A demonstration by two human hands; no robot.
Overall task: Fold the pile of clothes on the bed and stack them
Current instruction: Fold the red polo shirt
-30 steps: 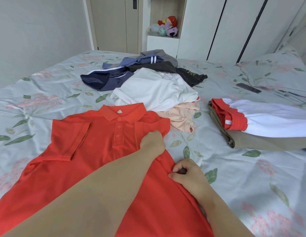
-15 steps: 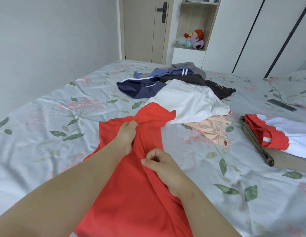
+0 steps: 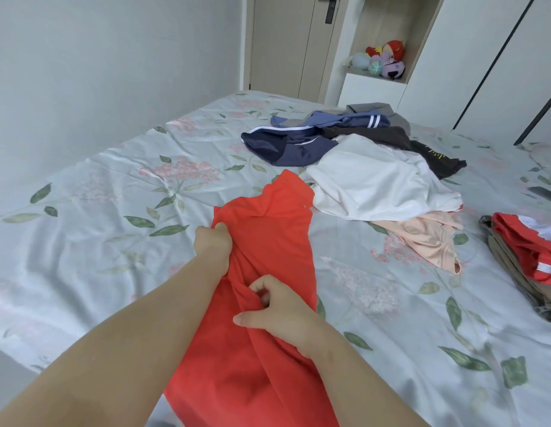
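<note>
A red polo shirt (image 3: 268, 241) lies folded lengthwise into a narrow strip on the floral bed sheet (image 3: 98, 211). My left hand (image 3: 213, 241) grips its left edge near the top. My right hand (image 3: 274, 306) pinches a bunch of the red fabric lower down, fingers curled in it. Beyond the shirt lies a loose pile: a white garment (image 3: 376, 180), a peach one (image 3: 422, 238), navy and blue sportswear (image 3: 299, 140), a dark top (image 3: 434, 152). A folded stack (image 3: 520, 257) of khaki, red and white clothes sits at the right edge.
A dark flat object (image 3: 545, 192) lies on the bed at the far right. The bed's left edge runs along a grey wall (image 3: 83, 72). Behind the bed stand a door (image 3: 286, 41), a shelf niche with plush toys (image 3: 382, 61) and white wardrobes (image 3: 483, 57).
The red shirt, spread flat a second ago, has been folded over to the left into a narrow strip. Both hands moved left with the fabric, and the view swung left.
</note>
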